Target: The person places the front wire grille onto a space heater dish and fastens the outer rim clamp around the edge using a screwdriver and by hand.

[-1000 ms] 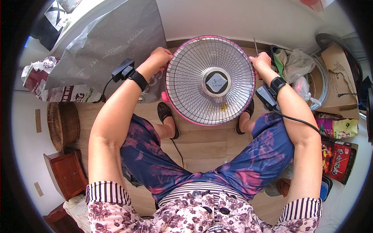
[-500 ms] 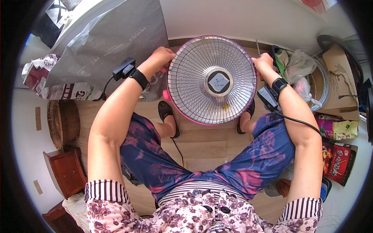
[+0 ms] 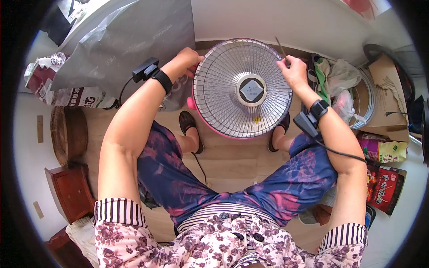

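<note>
A round dish heater point(image 3: 223, 107) with a wire grille, a silvery reflector and a pink rim stands between my feet, its face turned up toward me. My left hand point(image 3: 187, 60) is closed on the rim at its upper left. At the upper right, my right hand point(image 3: 293, 71) pinches a thin rod like a screwdriver shaft point(image 3: 279, 45), which points up and left past the rim. The right fingertips are close to the grille's edge; whether they touch it I cannot tell. The rod's handle is hidden in the hand.
Left of the heater hangs a large grey plastic sheet point(image 3: 129, 49). A round wooden tub point(image 3: 69, 136) and a small red-brown cabinet point(image 3: 71, 192) stand at the left. On the right are plastic bags point(image 3: 344, 76), a wire coil point(image 3: 368, 98), cardboard point(image 3: 389, 85) and a red box point(image 3: 385, 187).
My right hand has moved from the heater's right side slightly up and left, over its edge. The rod now tilts left. My left hand stays at the rim.
</note>
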`<action>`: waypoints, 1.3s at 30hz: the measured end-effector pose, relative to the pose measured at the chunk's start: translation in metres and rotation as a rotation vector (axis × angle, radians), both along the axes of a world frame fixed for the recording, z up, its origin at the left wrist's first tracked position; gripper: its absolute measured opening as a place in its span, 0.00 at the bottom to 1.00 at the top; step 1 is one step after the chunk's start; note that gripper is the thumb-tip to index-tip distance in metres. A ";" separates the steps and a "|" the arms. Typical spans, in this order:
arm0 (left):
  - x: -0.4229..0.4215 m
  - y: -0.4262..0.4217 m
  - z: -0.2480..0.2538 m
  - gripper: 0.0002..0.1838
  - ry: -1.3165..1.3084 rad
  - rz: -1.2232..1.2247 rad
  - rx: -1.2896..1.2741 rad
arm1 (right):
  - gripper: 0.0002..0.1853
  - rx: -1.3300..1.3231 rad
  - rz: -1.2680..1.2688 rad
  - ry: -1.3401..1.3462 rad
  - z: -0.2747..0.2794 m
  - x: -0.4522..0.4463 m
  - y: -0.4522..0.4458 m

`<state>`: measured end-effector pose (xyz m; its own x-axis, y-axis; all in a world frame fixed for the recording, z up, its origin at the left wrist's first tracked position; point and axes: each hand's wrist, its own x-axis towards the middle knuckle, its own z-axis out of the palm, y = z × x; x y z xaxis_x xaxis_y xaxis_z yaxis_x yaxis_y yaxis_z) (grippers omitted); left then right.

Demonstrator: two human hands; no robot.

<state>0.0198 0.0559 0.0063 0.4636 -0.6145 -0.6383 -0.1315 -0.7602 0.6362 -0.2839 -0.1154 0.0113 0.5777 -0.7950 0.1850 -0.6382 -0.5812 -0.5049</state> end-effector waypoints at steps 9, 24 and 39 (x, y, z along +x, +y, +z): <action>0.000 0.000 0.003 0.16 0.128 0.096 0.036 | 0.27 0.058 0.260 0.216 0.030 0.001 0.072; 0.012 0.020 -0.008 0.09 0.447 0.295 -0.094 | 0.28 0.084 0.237 0.066 0.008 -0.004 0.041; 0.022 0.024 -0.018 0.22 0.496 0.037 -0.111 | 0.10 0.316 -0.356 -0.100 -0.041 -0.038 -0.059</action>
<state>0.0418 0.0802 -0.0118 0.1440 -0.6804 -0.7186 0.2324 -0.6826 0.6928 -0.3222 -0.1745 -0.0296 0.2509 -0.9664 -0.0564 -0.7093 -0.1439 -0.6901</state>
